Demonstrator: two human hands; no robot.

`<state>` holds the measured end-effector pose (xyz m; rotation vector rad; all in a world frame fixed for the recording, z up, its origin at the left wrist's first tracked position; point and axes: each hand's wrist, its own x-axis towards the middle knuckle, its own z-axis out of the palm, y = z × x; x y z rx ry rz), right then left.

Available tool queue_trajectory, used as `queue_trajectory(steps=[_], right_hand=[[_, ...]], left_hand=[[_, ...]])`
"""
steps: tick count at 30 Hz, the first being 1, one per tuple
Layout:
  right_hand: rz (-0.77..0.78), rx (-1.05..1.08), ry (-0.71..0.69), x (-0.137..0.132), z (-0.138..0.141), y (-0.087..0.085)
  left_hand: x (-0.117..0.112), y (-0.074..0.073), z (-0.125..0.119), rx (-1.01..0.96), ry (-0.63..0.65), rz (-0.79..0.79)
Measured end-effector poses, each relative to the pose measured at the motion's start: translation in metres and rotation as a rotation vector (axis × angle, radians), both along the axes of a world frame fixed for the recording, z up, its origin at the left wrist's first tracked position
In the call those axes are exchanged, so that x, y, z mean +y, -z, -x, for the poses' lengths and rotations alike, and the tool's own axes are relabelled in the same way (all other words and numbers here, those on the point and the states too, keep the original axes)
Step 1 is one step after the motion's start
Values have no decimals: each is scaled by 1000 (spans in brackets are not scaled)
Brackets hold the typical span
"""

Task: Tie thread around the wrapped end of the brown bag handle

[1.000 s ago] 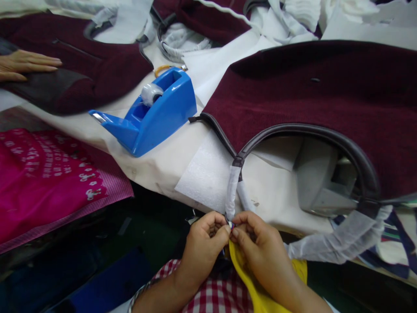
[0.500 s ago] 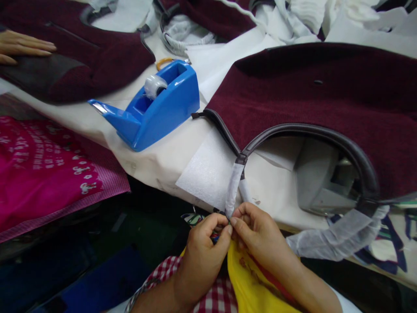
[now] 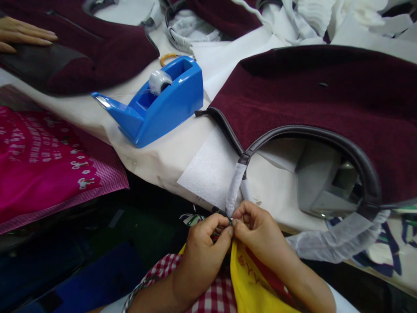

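Two hands: both pinched together at the near table edge, fingertips meeting on one small spot
Left hand (image 3: pixel 205 243): thumb and forefinger closed tight on the lower end of the white-wrapped strap end (image 3: pixel 235 189); other fingers curled in
Right hand (image 3: pixel 257 230): same pinch from the other side, touching the left fingertips (what sits between the tips is too small to tell)
Strap: white wrap hangs from the dark leather handle (image 3: pixel 312 132) over the table edge (image 3: pixel 156 176), tilted slightly left, top end at the handle joint
Maroon bag (image 3: pixel 309 93): lies flat on the table, handle arc near its front edge, second white-wrapped handle end (image 3: pixel 339 239) trailing off at the right
White foam sheet (image 3: pixel 208 171): under the strap, corner overhanging the edge
Tape dispenser (image 3: pixel 156 104): blue, left of the bag, near but apart, cutter end pointing left
Open room: bare strip of table between dispenser and bag; dark gap below the edge, left of the hands
Pink patterned cloth (image 3: pixel 48 165): far left, below the table edge, well apart from the hands
Co-worker's hand (image 3: pixel 22 37): flat on another maroon bag (image 3: pixel 91 48) at top left, well apart
Lap: yellow cloth (image 3: pixel 254 282) and red-checked sleeve (image 3: pixel 208 295) just beneath the wrists
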<state>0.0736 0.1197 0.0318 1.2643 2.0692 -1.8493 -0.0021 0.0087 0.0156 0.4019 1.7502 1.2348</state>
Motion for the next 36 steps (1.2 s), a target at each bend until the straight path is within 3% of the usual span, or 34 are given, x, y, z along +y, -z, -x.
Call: queue_trajectory(steps=[5,11,24,32,36], right_hand=[[-67,14,44,-4,0,2],[-179,36,48,-10,-2,8],[-510,-138,-149,-17,-5,2],[-570,-93,-174,-20,0,-1],[-615,-85,-162,-20,1,0]], left_hand=[[0,0,-1,-82,-7,-29],[5,0,4,-252,-149,19],[9,9,7,-619,-199,-29],[8,6,5,-324,-194,-25],[2,4,2,17,-102,2]])
